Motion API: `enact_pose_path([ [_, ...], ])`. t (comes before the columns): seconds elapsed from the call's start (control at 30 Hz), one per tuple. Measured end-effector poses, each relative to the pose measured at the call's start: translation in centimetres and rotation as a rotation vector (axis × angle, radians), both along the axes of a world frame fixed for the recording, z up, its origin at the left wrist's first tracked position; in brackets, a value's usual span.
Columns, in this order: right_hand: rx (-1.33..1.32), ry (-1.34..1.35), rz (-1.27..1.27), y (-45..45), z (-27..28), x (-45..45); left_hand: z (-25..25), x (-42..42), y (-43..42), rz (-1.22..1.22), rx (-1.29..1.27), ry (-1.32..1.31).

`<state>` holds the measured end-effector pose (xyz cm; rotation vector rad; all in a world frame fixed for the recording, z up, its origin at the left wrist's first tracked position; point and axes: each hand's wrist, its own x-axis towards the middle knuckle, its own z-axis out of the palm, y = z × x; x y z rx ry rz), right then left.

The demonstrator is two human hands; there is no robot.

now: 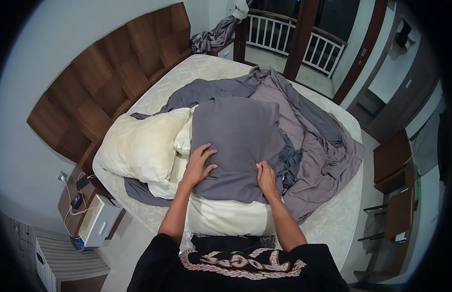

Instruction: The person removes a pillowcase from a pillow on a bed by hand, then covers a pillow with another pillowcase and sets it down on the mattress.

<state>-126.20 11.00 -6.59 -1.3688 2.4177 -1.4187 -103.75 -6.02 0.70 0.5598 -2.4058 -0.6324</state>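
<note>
A grey pillowcase covers most of a cream pillow, whose near end sticks out bare towards me. My left hand rests on the left side of the case, with its fingers spread. On the right side, my right hand is closed, its fingertips pinching the grey fabric. To the left lie more cream pillows, bare and yellowed. A crumpled dark cloth sits against the case's right edge.
The bed's mattress is bare at its edges. A bunched grey duvet or sheet spreads across its right and far side. A wooden headboard stands left, near a nightstand with cables. A desk and chair are at right.
</note>
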Motion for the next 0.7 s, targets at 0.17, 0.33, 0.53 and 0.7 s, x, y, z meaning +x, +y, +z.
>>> enact_pose_path([
  [0.17, 0.066, -0.040, 0.141, 4.6, 2.3, 1.2, -1.7, -1.9, 0.1, 0.035, -0.085, 0.195],
  [0.33, 0.076, 0.130, 0.145, 4.6, 3.4, 1.6, -1.8, 0.1, 0.4, -0.009, -0.002, 0.213],
  [0.53, -0.202, 0.062, -0.008, 2.1, 3.1, 0.6, -1.1, 1.6, 1.0, -0.018, 0.066, 0.135],
  [0.7, -0.121, 0.057, 0.052, 1.8, 0.8, 0.9, -1.2, 3.9, 2.5, -0.235, 0.016, -0.209],
])
